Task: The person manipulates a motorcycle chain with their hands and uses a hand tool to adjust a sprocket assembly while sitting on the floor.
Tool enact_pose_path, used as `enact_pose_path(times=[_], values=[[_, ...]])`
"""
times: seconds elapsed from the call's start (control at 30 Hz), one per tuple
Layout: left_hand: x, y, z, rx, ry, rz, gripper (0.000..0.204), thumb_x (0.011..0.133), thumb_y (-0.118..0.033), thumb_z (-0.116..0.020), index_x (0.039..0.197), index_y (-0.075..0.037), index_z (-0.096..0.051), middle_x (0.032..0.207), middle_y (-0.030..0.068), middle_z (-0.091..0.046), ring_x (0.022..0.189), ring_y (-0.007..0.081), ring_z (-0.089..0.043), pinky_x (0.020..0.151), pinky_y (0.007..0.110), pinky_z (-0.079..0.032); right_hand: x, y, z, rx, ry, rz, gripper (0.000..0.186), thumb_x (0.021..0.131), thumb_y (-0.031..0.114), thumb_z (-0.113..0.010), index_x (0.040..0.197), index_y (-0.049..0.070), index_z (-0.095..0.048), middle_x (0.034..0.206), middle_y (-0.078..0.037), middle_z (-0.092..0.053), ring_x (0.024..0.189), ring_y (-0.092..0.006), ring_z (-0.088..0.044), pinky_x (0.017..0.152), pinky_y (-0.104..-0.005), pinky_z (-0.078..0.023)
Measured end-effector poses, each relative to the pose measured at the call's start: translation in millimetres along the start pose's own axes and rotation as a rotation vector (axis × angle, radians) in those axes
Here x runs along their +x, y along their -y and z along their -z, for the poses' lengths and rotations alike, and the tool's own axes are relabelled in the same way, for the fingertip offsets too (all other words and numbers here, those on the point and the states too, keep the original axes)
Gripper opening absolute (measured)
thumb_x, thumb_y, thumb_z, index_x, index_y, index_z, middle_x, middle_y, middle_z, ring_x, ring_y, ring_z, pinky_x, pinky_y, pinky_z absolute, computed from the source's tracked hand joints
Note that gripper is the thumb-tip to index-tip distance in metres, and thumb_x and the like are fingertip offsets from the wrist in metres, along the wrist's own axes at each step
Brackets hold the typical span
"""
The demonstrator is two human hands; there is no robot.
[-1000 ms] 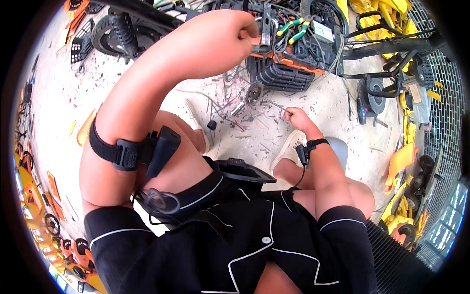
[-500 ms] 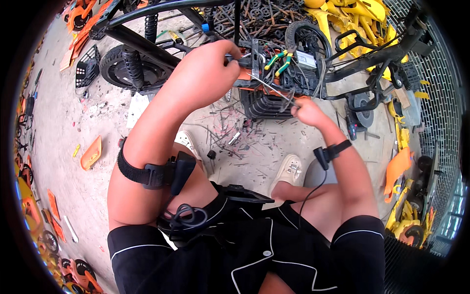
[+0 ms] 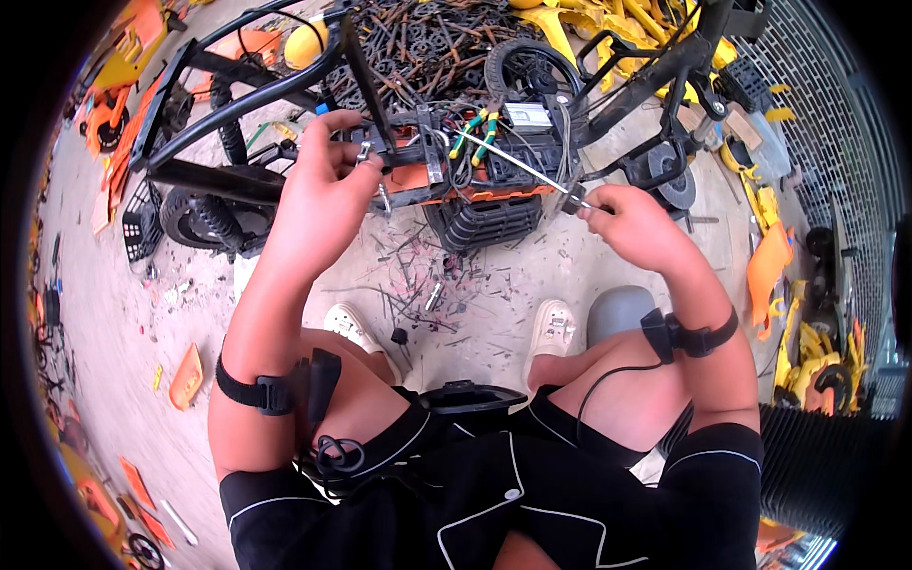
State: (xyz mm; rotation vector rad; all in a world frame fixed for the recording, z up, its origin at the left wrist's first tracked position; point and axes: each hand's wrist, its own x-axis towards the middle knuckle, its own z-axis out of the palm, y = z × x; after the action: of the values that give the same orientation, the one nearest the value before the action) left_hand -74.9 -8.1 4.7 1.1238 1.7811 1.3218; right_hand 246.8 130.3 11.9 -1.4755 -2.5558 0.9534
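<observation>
My left hand [image 3: 328, 204] is raised at the near left side of a black vehicle frame [image 3: 256, 100]. Its thumb and fingers close around a small shiny metal piece [image 3: 364, 152], whose kind is too small to make out. My right hand [image 3: 632, 225] grips the dark end of a long, thin metal-shafted tool [image 3: 527, 168], which looks like a screwdriver. The shaft slants up and left across the frame's open middle section, where wires and dark parts show. Pliers with green and yellow handles [image 3: 484, 140] lie there, beside the shaft's far end.
Behind the frame is a heap of rusty dark metal parts [image 3: 418, 57], with yellow panels [image 3: 646, 28] beyond. A black wheel [image 3: 228, 218] lies left. Scraps and a small silver cylinder [image 3: 434, 295] litter the floor before my feet. An orange panel [image 3: 768, 271] lies right.
The view has shifted. My left hand has turned and its fingers have parted, showing the small metal piece. My right hand keeps hold of the long-shafted tool, whose shaft shows more fully.
</observation>
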Motion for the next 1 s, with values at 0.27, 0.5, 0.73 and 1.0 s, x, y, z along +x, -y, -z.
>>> enact_pose_path(times=[0.27, 0.5, 0.73, 1.0], values=[[22, -3, -9, -0.123, 0.011, -0.014, 0.061, 0.104, -0.015, -0.059, 0.160, -0.009, -0.035, 0.122, 0.0114, -0.070, 0.075, 0.0109, -0.057, 0.069, 0.027, -0.049, 11, 10, -12, 0.015, 0.078, 0.049, 0.022, 0.098, 0.019, -0.069, 0.103, -0.002, -0.072, 0.084, -0.016, -0.069, 0.077, -0.0266, -0.065, 0.073, -0.0411, -0.052], [36, -2, -22, -0.028, 0.069, 0.121, 0.067, 0.109, -0.035, -0.052, 0.166, -0.014, -0.025, 0.130, 0.0100, -0.070, 0.065, 0.0102, -0.058, 0.052, 0.026, -0.047, 36, 12, -28, 0.065, 0.207, 0.098, 0.020, 0.094, 0.016, -0.065, 0.100, -0.002, -0.072, 0.087, -0.020, -0.070, 0.079, -0.0352, -0.069, 0.074, -0.0439, -0.053], [37, -13, -53, -0.088, 0.290, 0.168, 0.074, 0.112, -0.044, -0.038, 0.169, -0.011, -0.005, 0.154, 0.0226, -0.053, 0.074, 0.0249, -0.072, 0.059, 0.032, -0.059, 63, 12, -59, 0.036, 0.211, 0.182, 0.022, 0.092, 0.012, -0.058, 0.099, -0.004, -0.072, 0.091, -0.025, -0.071, 0.090, -0.0437, -0.070, 0.082, -0.0504, -0.055], [36, -19, -86, -0.134, 0.442, 0.164, 0.080, 0.111, -0.047, -0.048, 0.168, -0.011, -0.006, 0.142, 0.0158, -0.061, 0.081, 0.0231, -0.073, 0.068, 0.033, -0.060, 77, 9, -69, 0.027, 0.229, 0.187, 0.039, 0.093, 0.009, -0.052, 0.129, 0.002, -0.067, 0.097, -0.026, -0.072, 0.096, -0.0448, -0.070, 0.086, -0.0525, -0.055]])
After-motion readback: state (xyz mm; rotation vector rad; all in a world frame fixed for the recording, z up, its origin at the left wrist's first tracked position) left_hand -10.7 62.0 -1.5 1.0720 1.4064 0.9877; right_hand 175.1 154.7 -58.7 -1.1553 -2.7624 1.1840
